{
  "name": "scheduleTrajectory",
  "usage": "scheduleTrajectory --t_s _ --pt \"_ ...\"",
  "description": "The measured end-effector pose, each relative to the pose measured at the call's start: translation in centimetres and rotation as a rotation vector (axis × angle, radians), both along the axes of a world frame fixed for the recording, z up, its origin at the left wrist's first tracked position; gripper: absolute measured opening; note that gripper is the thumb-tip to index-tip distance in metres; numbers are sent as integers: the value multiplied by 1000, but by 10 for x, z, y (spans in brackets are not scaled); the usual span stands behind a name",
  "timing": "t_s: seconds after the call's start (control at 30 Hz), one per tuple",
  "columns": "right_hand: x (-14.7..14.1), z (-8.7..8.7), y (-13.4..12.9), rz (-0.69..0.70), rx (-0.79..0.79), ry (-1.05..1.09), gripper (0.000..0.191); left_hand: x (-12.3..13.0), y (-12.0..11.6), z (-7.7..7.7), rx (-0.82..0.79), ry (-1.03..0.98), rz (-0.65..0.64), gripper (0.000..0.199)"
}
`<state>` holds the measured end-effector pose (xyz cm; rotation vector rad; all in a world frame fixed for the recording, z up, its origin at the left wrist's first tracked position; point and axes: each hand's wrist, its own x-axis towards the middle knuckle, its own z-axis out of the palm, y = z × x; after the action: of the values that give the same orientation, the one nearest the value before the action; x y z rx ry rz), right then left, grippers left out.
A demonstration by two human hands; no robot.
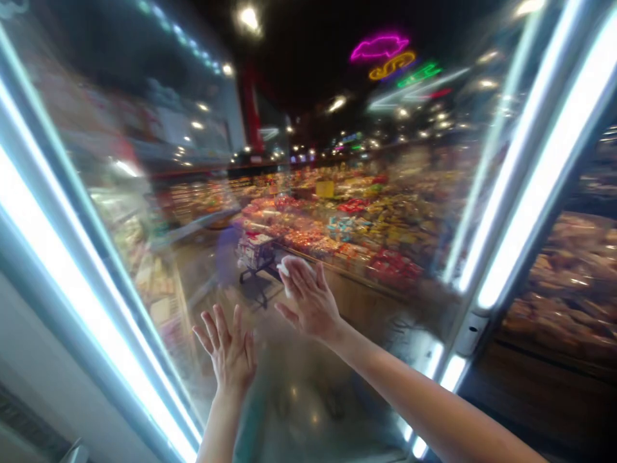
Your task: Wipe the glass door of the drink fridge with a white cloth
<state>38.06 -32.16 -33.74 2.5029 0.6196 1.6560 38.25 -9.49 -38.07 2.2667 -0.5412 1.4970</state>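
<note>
A large glass pane (pixel 289 360) fills the middle of the head view, with bright light strips along both sides. My left hand (pixel 229 354) is raised at its lower middle, fingers spread, with nothing in it. Up and to the right of it, my right hand (pixel 311 299) lies over a white cloth (pixel 290 269), which shows past its fingertips. The fingers of that hand are stretched over the cloth. The palms of both hands are hidden.
Through the glass a loaded shopping cart (pixel 255 251) and wide displays of packaged goods (pixel 347 225) show, blurred. A metal door frame with a lock (pixel 470 333) stands at the right. Neon signs (pixel 380 48) glow at the top.
</note>
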Motion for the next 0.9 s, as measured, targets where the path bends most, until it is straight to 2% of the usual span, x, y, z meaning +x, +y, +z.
scheduleTrajectory --t_s 0.03,0.07,0.13,0.2,0.27,0.3,0.4,0.47,0.5,0.6,0.67,0.7,0.83,0.87,0.9 --pt "0 1 -11 -52 80 -19 85 0 -8 0 -2 9 -14 83" --pt "-4 -6 -22 -91 139 -46 86 0 -18 -1 -2 19 -29 84" --pt "-18 -36 -42 -131 169 -101 83 -2 -40 -6 0 34 -63 85" --pt "-33 -70 -61 -146 129 -123 78 -5 -65 -13 0 43 -104 86" --pt "-38 -85 -82 -173 141 -124 78 -11 -91 -21 4 43 -143 86" --pt "-36 -83 -95 -195 173 -121 80 -15 -104 -24 0 45 -154 86" --pt "-23 -57 -136 -264 311 -101 88 -27 -143 -27 -30 54 -161 86" --pt "-21 -48 -155 -285 366 -91 90 -35 -166 -26 -32 56 -167 87" --pt "-25 -50 -161 -288 377 -91 90 -38 -177 -25 -21 53 -174 87" --pt "-45 -73 -173 -283 383 -112 88 -45 -203 -23 5 31 -185 90" --pt "-54 -76 -187 -279 388 -121 85 -46 -216 -23 12 15 -184 92" --pt "-55 -69 -198 -278 395 -125 84 -46 -222 -22 11 5 -184 92" --pt "-42 -20 -244 -284 469 -126 90 -44 -244 -16 -44 -39 -158 93" --pt "-41 -17 -249 -279 479 -122 91 -44 -249 -14 -44 -51 -153 93" --pt "-42 -22 -251 -273 477 -116 90 -44 -254 -12 -36 -61 -148 94"
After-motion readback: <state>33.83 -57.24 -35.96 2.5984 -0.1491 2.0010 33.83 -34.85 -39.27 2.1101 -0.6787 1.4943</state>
